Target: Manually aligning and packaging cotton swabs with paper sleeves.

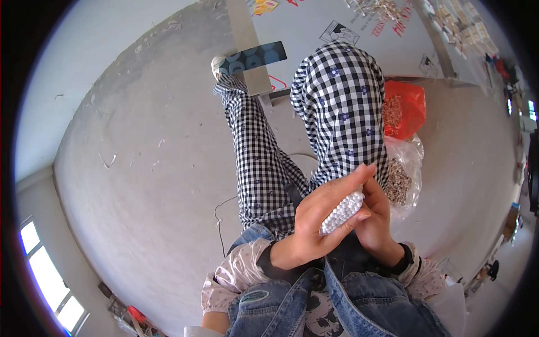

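Right then, you sat with both hands raised over your lap. Your left hand (314, 224) lay palm up, its fingers stretched long toward the upper right and curled a little around a white strip of small round beads (342, 212). So that grip was half closed, with the strip lying across the palm and the fingertips (368, 168) reaching past its far end. Your right hand (377, 216) came in from behind, its fingers folded close against the other side of the same strip, pressing it. Both hands touched each other and the strip sat between them, above your knees.

I counted one bead strip, two hands and two legs in black and white checked trousers (337, 106). One leg (252, 146) stretched far out, and one shoe (218, 64) showed at its end.

Just beside your right knee sat two bags on the grey floor (140, 168). One red bag (407, 106) and one clear bag (405, 168), both holding heaps of little pale bits. Your bent knee hid part of them. A thin wire (219, 219) lay on the floor near your left side. Farther off stood a pale desk (314, 17) with small pieces spread on it. Your sleeves (241, 269) were shiny pink, over a blue denim top (359, 303).
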### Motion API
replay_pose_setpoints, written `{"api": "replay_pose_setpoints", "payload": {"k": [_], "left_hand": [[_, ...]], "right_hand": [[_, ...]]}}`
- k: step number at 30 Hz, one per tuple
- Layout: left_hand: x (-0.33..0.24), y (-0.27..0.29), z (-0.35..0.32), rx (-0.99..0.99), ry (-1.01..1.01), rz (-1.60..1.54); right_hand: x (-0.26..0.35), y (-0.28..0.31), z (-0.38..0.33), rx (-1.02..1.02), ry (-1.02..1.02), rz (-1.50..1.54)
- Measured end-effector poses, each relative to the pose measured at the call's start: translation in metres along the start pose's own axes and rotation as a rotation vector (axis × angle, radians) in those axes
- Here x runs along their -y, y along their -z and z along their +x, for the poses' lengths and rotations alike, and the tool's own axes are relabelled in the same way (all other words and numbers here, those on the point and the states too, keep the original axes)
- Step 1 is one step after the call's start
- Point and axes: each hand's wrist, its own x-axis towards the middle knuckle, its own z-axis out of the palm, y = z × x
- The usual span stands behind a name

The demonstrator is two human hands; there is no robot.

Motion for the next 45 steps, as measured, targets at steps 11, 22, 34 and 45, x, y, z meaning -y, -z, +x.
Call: {"api": "replay_pose_setpoints", "payload": {"k": [11, 22, 34, 45], "left_hand": [[0.002, 0.022, 0.013, 0.071, 0.083, -0.079], [0.074, 0.077, 0.123, -0.207, -0.174, 0.853], [0.177, 0.099, 0.176, -0.208, 0.154, 0.38], [0.162, 0.106, 0.175, -0.128, 0.139, 0.56]], "right_hand": [[0.013, 0.013, 0.011, -0.018, 0.199, -0.187], [0.061, -0.025, 0.183, -0.021, 1.039, -1.679], [-0.013, 0.01, 0.285, 0.042, 0.812, -1.325], [-0.027, 0.014, 0.287, -0.006, 0.654, -1.014]]}}
